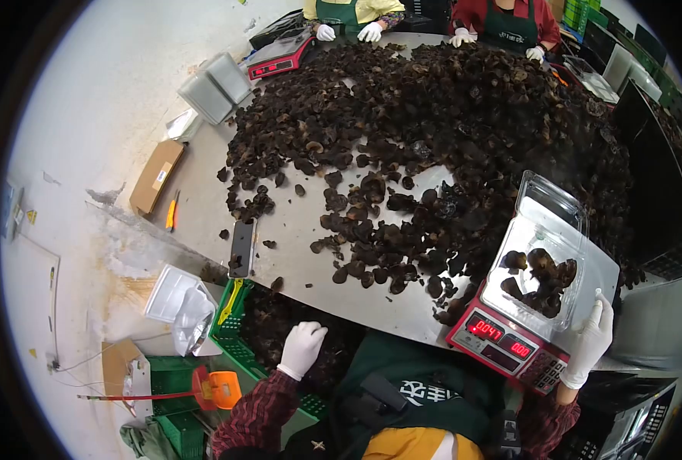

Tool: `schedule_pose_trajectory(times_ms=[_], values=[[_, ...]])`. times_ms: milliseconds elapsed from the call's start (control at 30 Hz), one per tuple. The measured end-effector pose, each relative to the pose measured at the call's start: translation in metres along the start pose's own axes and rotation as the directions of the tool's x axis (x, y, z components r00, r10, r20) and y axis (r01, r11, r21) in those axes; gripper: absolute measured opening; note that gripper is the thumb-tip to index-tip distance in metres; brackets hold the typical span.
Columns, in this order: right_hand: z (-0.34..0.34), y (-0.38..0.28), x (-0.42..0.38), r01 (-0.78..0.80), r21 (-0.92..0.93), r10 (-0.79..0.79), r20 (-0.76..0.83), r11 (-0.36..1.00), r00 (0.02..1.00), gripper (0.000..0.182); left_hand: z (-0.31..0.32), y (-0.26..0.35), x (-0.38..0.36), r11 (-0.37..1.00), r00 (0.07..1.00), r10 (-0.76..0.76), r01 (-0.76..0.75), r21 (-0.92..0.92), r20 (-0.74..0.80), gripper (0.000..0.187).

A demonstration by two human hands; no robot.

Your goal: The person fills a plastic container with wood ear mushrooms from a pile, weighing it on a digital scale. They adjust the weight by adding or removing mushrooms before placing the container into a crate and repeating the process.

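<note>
Over a green crate (237, 333) of dark mushroom-like pieces, my white-gloved left hand (303, 349) is closed; what it holds, if anything, is hidden. My right hand (590, 341), also gloved, is at the right edge of the red scale (471, 353), fingers stretched upward. On the scale's metal plate lies a clear plastic tray (513, 272) with several dark pieces (544, 264) inside, its lid folded back. The red display reads about 0.047. A large heap of the same dark pieces (433, 100) covers much of the metal table (287, 268).
Across the table are two people's gloved hands (370, 31) (462, 37) and a second red scale (280, 65). A phone (241, 249), an orange cutter (172, 212), a cardboard piece (157, 176) and stacked trays (207, 92) lie along the left edge. An orange scoop (224, 389) is lower left.
</note>
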State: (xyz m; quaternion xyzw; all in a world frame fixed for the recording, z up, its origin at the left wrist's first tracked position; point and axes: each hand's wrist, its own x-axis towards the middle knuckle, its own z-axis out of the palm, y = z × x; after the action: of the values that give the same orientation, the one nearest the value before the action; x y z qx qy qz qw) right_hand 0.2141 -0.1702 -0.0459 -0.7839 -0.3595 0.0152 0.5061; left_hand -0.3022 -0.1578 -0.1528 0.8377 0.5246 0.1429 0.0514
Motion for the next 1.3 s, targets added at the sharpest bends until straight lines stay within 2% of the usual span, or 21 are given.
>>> schedule_pose_trajectory(times_ms=[100,200,233,300,433,533,567,600,633,667,700,767,800,833,900,933,1000,1100,1167,1233,1300], values=[[-0.002,-0.011,-0.003,-0.088,0.067,0.086,0.028,0.994,0.996,0.024,-0.028,0.029,0.052,0.997,0.969,0.019,-0.037,-0.067,-0.245,0.016],[-0.002,-0.013,-0.005,-0.105,0.071,0.104,0.012,0.992,0.994,0.024,-0.02,0.043,0.104,0.988,0.93,0.036,-0.089,-0.129,-0.366,0.02],[-0.003,-0.015,-0.007,-0.103,0.072,0.103,0.008,0.992,0.995,0.024,-0.013,0.047,0.117,0.993,0.941,0.014,-0.051,-0.102,-0.338,0.022],[-0.008,-0.021,-0.012,-0.107,0.055,0.107,0.015,0.993,0.994,0.025,0.0,0.054,0.138,0.999,0.987,-0.029,0.025,-0.029,-0.157,0.021],[-0.014,-0.029,-0.031,-0.114,0.096,0.113,0.025,0.989,0.993,0.024,0.016,0.044,0.128,0.989,0.957,-0.029,-0.014,-0.146,-0.29,0.016],[0.001,-0.061,-0.06,0.072,0.197,-0.111,0.196,0.978,0.974,0.021,-0.036,0.024,0.099,0.956,0.965,-0.262,0.259,0.141,0.001,0.023],[0.009,-0.058,-0.067,0.31,0.146,-0.34,0.297,0.94,0.892,0.022,-0.05,0.014,0.091,0.916,0.935,-0.342,0.309,0.257,0.095,0.026],[0.021,-0.065,-0.075,0.387,0.178,-0.426,0.403,0.905,0.81,0.021,-0.056,0.003,0.086,0.922,0.948,-0.319,0.308,0.233,0.01,0.03],[0.04,-0.083,-0.081,0.515,0.281,-0.586,0.412,0.81,0.698,0.021,-0.059,-0.005,0.084,0.929,0.953,-0.294,0.304,0.211,-0.078,0.035],[0.056,-0.08,-0.093,0.57,0.295,-0.628,0.53,0.767,0.57,0.023,-0.062,-0.009,0.088,0.943,0.955,-0.291,0.297,0.147,-0.066,0.044],[0.069,-0.095,-0.104,0.563,0.262,-0.544,0.726,0.784,0.421,0.028,-0.06,-0.009,0.095,0.942,0.954,-0.291,0.298,0.153,-0.066,0.044],[0.107,-0.084,-0.132,0.672,0.454,-0.735,0.647,0.585,0.203,0.033,-0.046,0.006,0.119,0.972,0.972,-0.168,0.136,-0.192,-0.164,0.053],[0.122,-0.084,-0.142,0.679,0.502,-0.767,0.626,0.536,0.143,0.031,-0.04,0.014,0.136,0.981,0.982,-0.107,0.078,-0.179,-0.158,0.056],[0.134,-0.084,-0.151,0.65,0.512,-0.751,0.644,0.562,0.142,0.024,-0.032,0.023,0.152,0.986,0.988,-0.046,0.02,-0.167,-0.15,0.059],[0.154,-0.073,-0.166,0.624,0.504,-0.718,0.683,0.597,0.135,0.019,-0.013,0.04,0.169,0.995,0.986,-0.078,0.068,-0.072,-0.145,0.059],[0.162,-0.066,-0.172,0.625,0.503,-0.718,0.683,0.596,0.135,0.019,0.007,0.037,0.171,0.989,0.99,-0.107,0.095,-0.115,-0.097,0.058],[0.172,-0.057,-0.18,0.623,0.456,-0.703,0.676,0.636,0.222,0.014,0.034,0.039,0.158,0.994,0.978,-0.067,0.048,-0.097,-0.196,0.052],[0.177,-0.051,-0.183,0.614,0.457,-0.716,0.642,0.644,0.274,0.01,0.04,0.044,0.131,0.995,0.932,-0.064,0.03,-0.1,-0.358,0.036],[0.179,-0.049,-0.183,0.602,0.452,-0.704,0.653,0.658,0.28,0.009,0.034,0.039,0.121,0.982,0.928,-0.152,0.103,-0.158,-0.339,0.031],[0.181,-0.049,-0.184,0.592,0.451,-0.698,0.655,0.668,0.288,0.007,0.032,0.031,0.12,0.978,0.902,-0.185,0.131,-0.162,-0.389,0.025],[0.181,-0.05,-0.183,0.608,0.433,-0.694,0.658,0.665,0.291,0.006,0.034,0.017,0.122,0.953,0.861,-0.248,0.133,-0.274,-0.445,0.023]])
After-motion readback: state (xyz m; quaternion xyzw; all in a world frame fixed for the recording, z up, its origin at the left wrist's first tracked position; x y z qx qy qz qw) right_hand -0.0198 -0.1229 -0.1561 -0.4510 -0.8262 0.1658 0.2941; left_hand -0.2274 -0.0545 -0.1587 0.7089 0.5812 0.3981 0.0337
